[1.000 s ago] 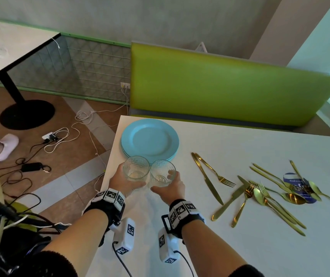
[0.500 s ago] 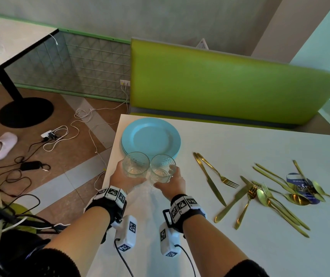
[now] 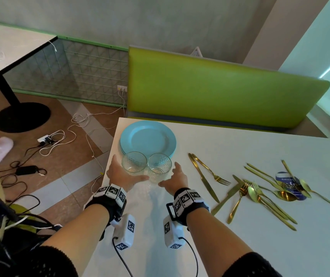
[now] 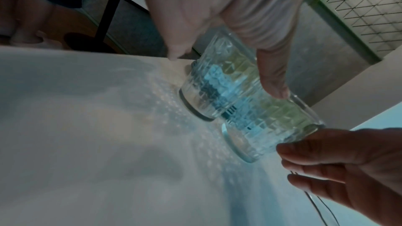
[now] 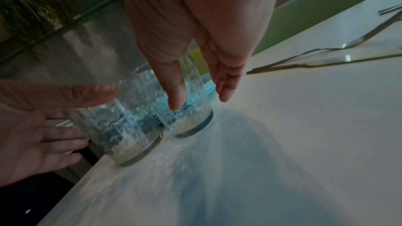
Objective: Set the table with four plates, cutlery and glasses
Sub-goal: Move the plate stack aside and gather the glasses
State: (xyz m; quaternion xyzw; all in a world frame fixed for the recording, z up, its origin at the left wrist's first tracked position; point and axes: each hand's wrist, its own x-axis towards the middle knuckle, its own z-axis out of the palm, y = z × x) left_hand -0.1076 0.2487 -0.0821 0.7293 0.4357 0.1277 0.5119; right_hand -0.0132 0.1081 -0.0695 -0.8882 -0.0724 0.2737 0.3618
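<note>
Two clear patterned glasses stand upright and touching on the white table [image 3: 240,226], just in front of a stack of light-blue plates [image 3: 148,137]. The left glass [image 3: 134,163] [image 4: 206,90] [image 5: 128,137] sits close to the table's left edge. The right glass [image 3: 159,168] [image 4: 272,131] [image 5: 191,119] stands beside it. My left hand [image 3: 127,171] [image 4: 219,68] flanks the left glass with fingers straight and spread. My right hand [image 3: 169,174] [image 5: 200,97] flanks the right glass the same way. Gold cutlery [image 3: 264,192] lies scattered to the right.
A gold knife and fork [image 3: 204,174] lie just right of my right hand. A blue round card [image 3: 284,176] sits under the spoons. A green bench [image 3: 220,90] backs the table's far side. Cables [image 3: 50,140] and another table [image 3: 10,48] are on the left.
Both hands carried the glasses forward toward the plates. Now the glasses stand on the table and the fingers of both hands have opened away from them.
</note>
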